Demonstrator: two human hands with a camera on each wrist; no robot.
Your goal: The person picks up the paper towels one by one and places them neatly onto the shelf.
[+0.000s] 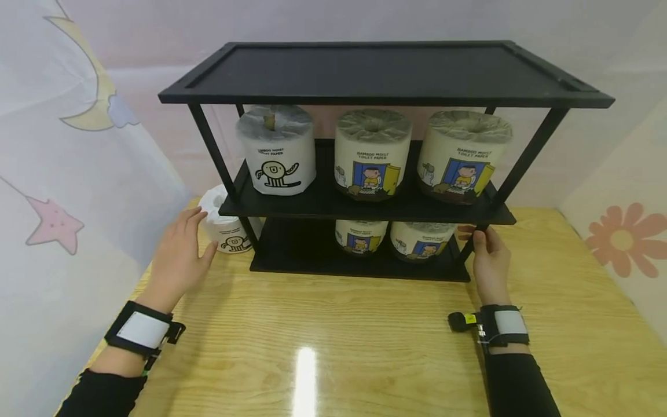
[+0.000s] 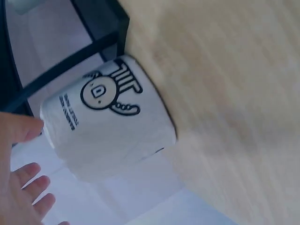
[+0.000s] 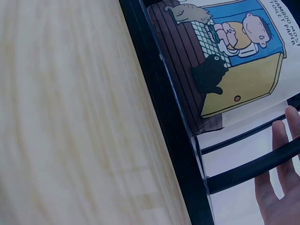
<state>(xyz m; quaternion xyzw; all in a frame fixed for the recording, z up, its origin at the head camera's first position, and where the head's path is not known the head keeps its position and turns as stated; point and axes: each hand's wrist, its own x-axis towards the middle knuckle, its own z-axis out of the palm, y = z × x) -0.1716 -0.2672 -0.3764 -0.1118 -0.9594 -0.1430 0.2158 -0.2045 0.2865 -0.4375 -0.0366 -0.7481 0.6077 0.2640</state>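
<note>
A black two-tier shelf [image 1: 365, 209] stands on the wooden table with wrapped toilet paper rolls on it. At its left end, a white toilet roll [image 1: 234, 238] with a line-drawn figure stands on the table beside the shelf post. My left hand [image 1: 179, 252] is at that roll, fingers spread and thumb apart; in the left wrist view the thumb [image 2: 23, 127] is close to the roll's top edge, contact unclear. My right hand [image 1: 491, 263] is at the shelf's lower right post [image 3: 253, 166], its loosely extended fingers passing behind it. The right thumb is hidden in the right wrist view.
The upper tier holds a white roll [image 1: 281, 153] and two printed rolls, a middle one [image 1: 371, 159] and a right one [image 1: 461, 159]. Two printed rolls [image 1: 361, 237] stand on the lower tier. Patterned cloth [image 1: 94, 174] hangs behind and at both sides of the table [image 1: 365, 330].
</note>
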